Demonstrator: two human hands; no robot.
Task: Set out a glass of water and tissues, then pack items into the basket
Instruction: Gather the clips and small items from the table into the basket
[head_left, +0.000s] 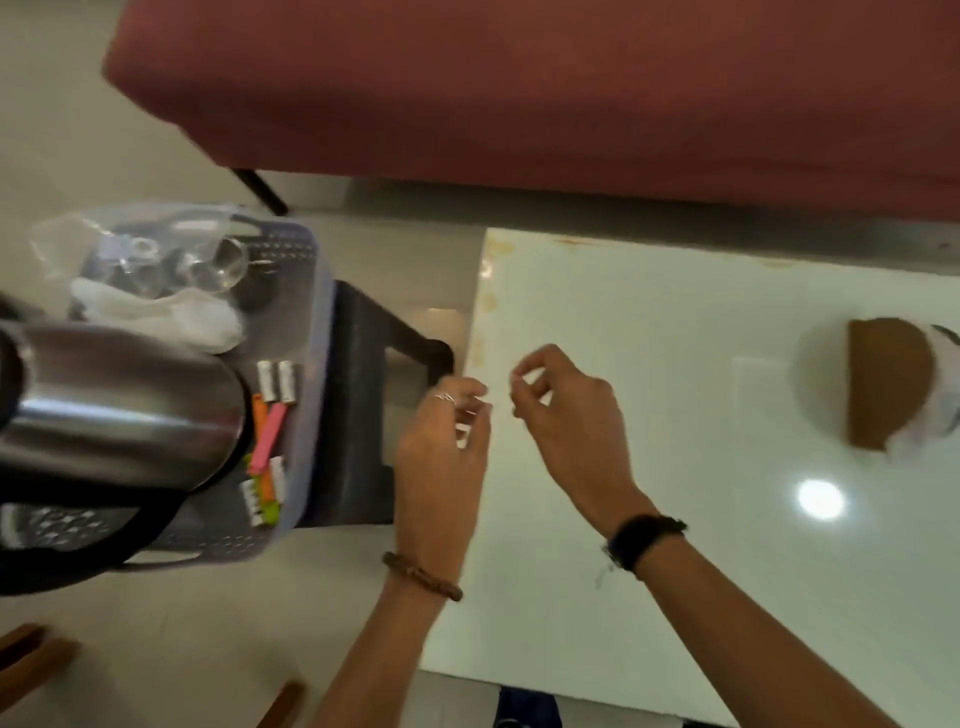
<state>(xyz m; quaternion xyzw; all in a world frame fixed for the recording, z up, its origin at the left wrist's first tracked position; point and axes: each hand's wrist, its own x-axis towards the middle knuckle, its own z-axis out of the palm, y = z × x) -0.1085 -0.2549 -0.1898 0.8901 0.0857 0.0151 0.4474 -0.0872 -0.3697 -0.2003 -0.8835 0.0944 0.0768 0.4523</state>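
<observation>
A grey plastic basket (311, 332) stands on a dark stool (363, 374) left of the white table (675, 332). In it lie a steel kettle (119, 400), a clear glass (218, 267), white tissues (171, 317) and coloured clips (270, 441). Both hands hover over the table's left edge. My right hand (566, 421) pinches something small and white between thumb and forefinger. My left hand (441, 457) has its fingers curled close beside it; blur hides whether it holds anything.
A brown half-round holder with white tissues (883, 384) sits on the table at the right. A dark red sofa (571, 88) runs along the back. Pale floor tiles surround the stool; wooden pieces (31, 660) show at the bottom left.
</observation>
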